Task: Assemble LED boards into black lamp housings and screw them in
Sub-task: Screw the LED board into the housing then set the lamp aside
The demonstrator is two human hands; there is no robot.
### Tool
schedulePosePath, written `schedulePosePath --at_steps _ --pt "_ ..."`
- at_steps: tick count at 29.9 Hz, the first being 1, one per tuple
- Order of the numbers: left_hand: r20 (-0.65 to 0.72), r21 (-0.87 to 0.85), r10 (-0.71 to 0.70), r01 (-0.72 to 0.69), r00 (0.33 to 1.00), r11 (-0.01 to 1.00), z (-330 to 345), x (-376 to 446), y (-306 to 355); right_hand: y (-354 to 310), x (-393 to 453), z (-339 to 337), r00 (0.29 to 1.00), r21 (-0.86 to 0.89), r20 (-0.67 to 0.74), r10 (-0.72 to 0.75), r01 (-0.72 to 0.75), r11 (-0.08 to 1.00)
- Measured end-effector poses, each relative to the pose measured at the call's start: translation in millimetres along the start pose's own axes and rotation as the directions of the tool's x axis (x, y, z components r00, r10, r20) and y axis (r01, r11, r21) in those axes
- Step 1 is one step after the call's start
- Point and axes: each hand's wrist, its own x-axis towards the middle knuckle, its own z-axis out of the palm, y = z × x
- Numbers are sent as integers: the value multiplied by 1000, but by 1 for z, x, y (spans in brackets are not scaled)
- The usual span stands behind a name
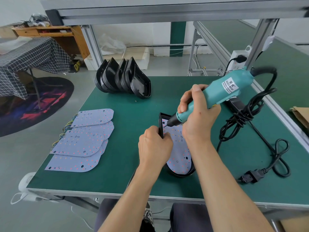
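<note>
Black housing (160, 124) lies on the green table (133, 114) with a white board (179, 148) inside; left hand (154, 148) grips its wall, right hand (199, 113) clasps the screwdriver (217, 94), tip on the board.

The single view comes from a wide-angle camera worn on the person's head, looking forward and steeply down over both forearms onto the green worktable (127, 131), whose near edge runs across the bottom with the person's lap showing beneath it. It sits close to the work, the hands filling the centre, while the wide lens bends the aluminium frame (167, 12) overhead and takes in the floor and a round rug (33, 104) at left.
</note>
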Motion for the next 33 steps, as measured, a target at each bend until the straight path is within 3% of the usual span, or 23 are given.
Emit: schedulePosePath --at_steps 14,20,27,30,33 --pt "23 1 -15 15 1000 1000 -3 -2 1 0 -2 2 1000 -25 12 15 -14 1000" --pt "43 -21 -20 21 999 1000 -4 -1 1 -2 -1 0 996 0 93 -3 3 1000" --pt "105 25 -55 53 993 998 -2 7 -2 -14 3 -11 999 26 36 -24 23 999" --pt "101 25 -111 109 989 994 -3 9 -10 -28 9 -17 997 87 28 -65 63 994" --pt "111 53 -106 101 988 994 -7 9 -6 -36 14 -37 999 230 -42 16 -6 973"
